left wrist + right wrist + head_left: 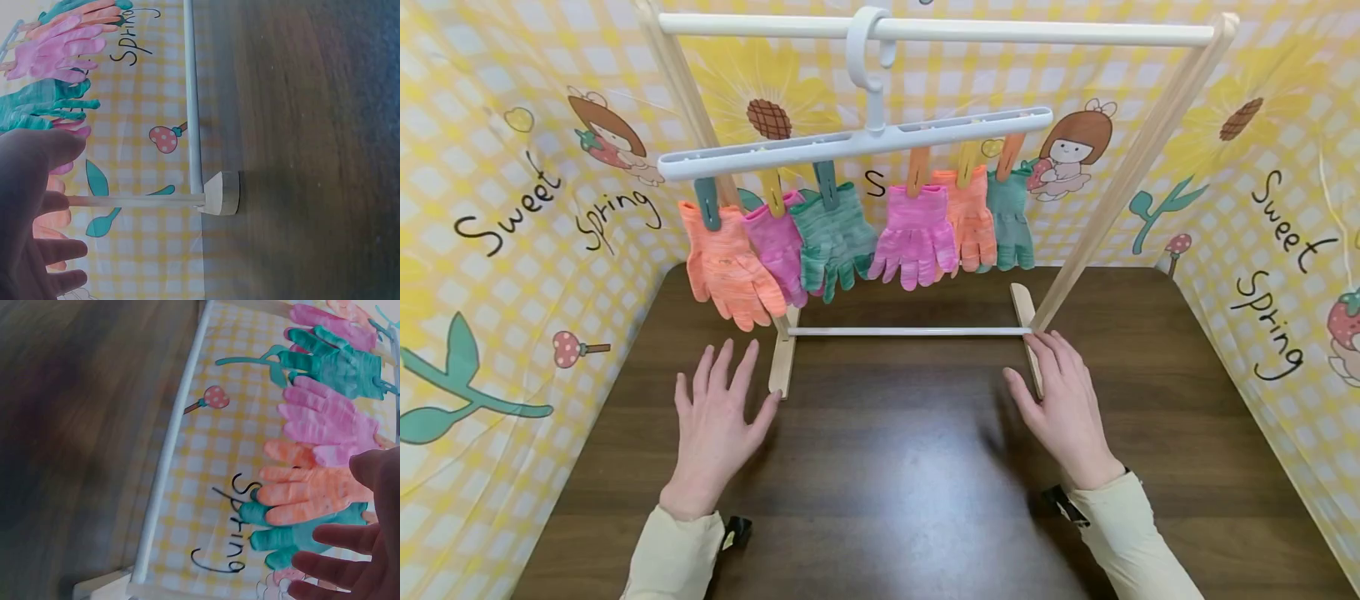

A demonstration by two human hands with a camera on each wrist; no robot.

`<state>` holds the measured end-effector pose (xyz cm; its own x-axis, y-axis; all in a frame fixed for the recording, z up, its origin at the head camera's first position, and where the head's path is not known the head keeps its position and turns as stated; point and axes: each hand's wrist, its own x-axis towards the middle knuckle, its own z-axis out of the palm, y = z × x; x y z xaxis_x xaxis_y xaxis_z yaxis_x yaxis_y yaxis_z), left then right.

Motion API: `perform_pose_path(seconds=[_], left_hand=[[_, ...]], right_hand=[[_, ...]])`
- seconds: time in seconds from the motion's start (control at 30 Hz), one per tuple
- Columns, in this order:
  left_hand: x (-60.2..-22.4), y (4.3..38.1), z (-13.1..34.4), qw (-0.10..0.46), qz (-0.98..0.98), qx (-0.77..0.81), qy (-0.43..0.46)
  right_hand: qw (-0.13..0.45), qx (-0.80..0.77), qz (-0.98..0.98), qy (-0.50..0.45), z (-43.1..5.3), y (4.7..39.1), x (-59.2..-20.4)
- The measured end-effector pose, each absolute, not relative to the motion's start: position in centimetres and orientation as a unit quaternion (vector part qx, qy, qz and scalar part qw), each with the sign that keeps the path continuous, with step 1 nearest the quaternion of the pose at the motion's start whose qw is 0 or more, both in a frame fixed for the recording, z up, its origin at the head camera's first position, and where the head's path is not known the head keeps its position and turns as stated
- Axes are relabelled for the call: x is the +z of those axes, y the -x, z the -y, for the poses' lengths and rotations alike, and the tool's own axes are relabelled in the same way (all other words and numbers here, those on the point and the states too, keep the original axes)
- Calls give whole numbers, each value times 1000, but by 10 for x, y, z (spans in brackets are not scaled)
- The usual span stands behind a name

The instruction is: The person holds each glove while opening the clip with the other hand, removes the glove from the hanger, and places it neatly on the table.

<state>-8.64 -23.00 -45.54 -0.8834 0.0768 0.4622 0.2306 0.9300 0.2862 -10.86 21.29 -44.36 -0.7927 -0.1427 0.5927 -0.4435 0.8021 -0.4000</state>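
On the head view's dial, six gloves point(917, 229) hung at twelve o'clock, each pegged to a hanger point(820, 152) hooked over the rack point(1120, 179). At seven o'clock from them, the left hand point(718, 425) was spread wide; at four o'clock, the right hand point(1063, 404) had its fingers loosely extended, thumb apart, near a wooden foot point(1022, 301) (touching or not, I couldn't tell).

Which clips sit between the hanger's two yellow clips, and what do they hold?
In the head view, a teal clip holding a green glove, then an orange clip holding a pink glove.
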Motion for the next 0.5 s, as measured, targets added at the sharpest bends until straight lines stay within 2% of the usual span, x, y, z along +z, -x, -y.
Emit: perform_pose_path(seconds=[0.3, 0.5], left_hand=[[-452, 88, 225, 280, 932, -213, 91], [-447, 91, 222, 310, 914, -247, 83]], right_hand=[[218, 354, 892, -181, -188, 113, -423], [232, 358, 878, -215, -167, 119, -407]])
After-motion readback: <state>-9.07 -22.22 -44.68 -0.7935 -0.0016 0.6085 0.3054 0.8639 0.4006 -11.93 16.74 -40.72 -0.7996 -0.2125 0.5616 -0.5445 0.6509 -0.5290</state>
